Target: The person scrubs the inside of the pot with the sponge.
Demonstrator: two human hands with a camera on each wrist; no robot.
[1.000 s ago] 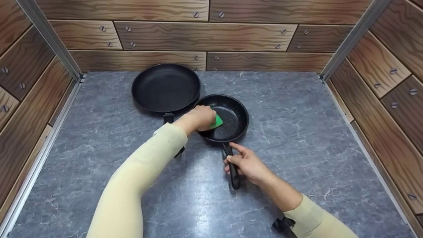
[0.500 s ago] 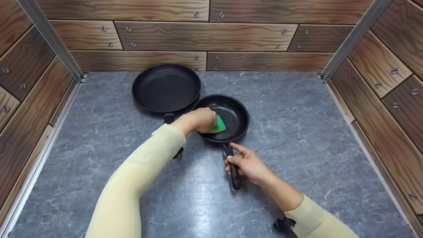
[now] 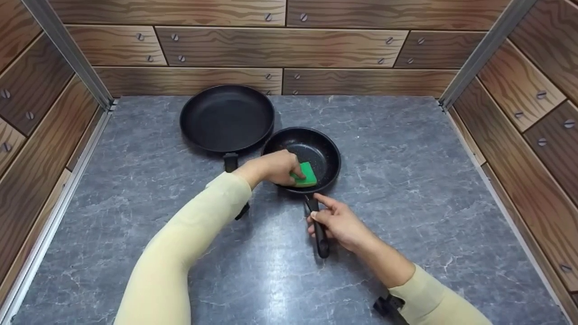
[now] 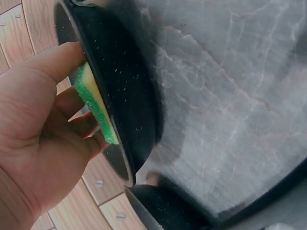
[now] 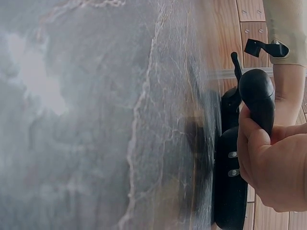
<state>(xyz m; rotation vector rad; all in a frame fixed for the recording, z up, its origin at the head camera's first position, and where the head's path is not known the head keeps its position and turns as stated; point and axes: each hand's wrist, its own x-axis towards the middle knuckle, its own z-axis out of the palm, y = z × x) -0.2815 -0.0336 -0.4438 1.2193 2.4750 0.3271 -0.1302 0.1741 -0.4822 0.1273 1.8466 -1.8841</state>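
My left hand (image 3: 276, 167) holds a green and yellow sponge (image 3: 308, 174) inside the small black frying pan (image 3: 324, 153), near its front edge. In the left wrist view, the thumb lies at the pan's rim and the fingers bend around the sponge (image 4: 98, 108), green side toward the palm. Below the pan, my right hand (image 3: 341, 225) grips the black handle (image 3: 321, 243) between thumb and fingers, its index finger stretched toward the rim. The right wrist view shows fingers wrapped on the handle (image 5: 259, 98), its rounded end sticking out.
A larger black frying pan (image 3: 226, 118) stands behind and left, close beside the small one. My left forearm partly covers its handle (image 3: 230, 161). Wood-patterned walls (image 3: 280, 47) enclose the grey marbled table (image 3: 406, 171) at the back and sides.
My left hand has slid the sponge right and toward the near side of the small pan, so more of the sponge shows. The right hand keeps its grip on the handle.
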